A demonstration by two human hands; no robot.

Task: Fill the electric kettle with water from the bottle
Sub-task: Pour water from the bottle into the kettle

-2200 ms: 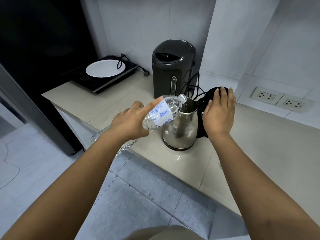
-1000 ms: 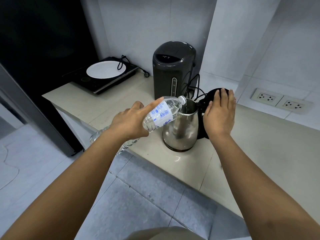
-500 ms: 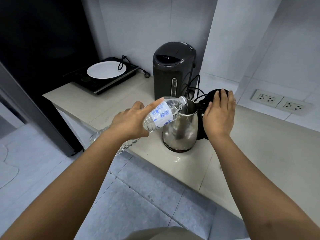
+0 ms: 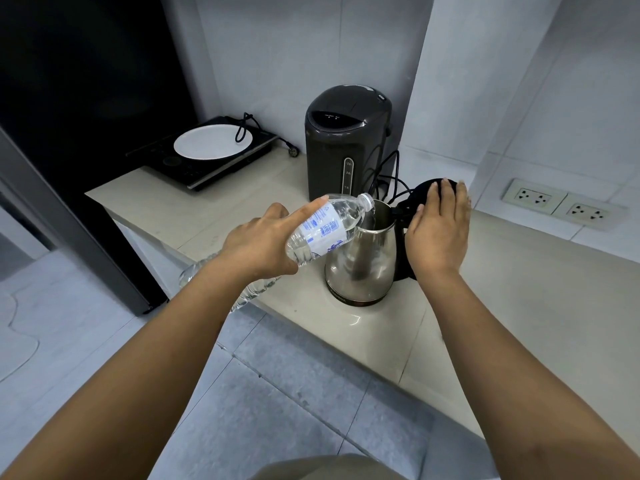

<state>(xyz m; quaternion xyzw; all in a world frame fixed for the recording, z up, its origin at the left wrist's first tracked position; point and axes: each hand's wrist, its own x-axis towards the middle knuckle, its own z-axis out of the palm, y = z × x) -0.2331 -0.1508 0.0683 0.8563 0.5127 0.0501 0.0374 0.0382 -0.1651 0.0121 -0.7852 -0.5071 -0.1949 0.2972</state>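
Left hand (image 4: 258, 249) grips the tilted bottle (image 4: 323, 228), pouring into the kettle (image 4: 363, 261); right hand (image 4: 438, 233), flat-open, props its lid (image 4: 420, 197). A drifting neck could splash the bench (image 4: 519, 306).

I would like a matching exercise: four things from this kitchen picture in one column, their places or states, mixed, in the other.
1. water bottle
2. kettle lid
3. white plate
4. wall sockets

a. on the induction cooker
b. tilted, mouth over the kettle
c. on the wall at the right
d. open, behind the right hand

Pairs: 1-b, 2-d, 3-a, 4-c
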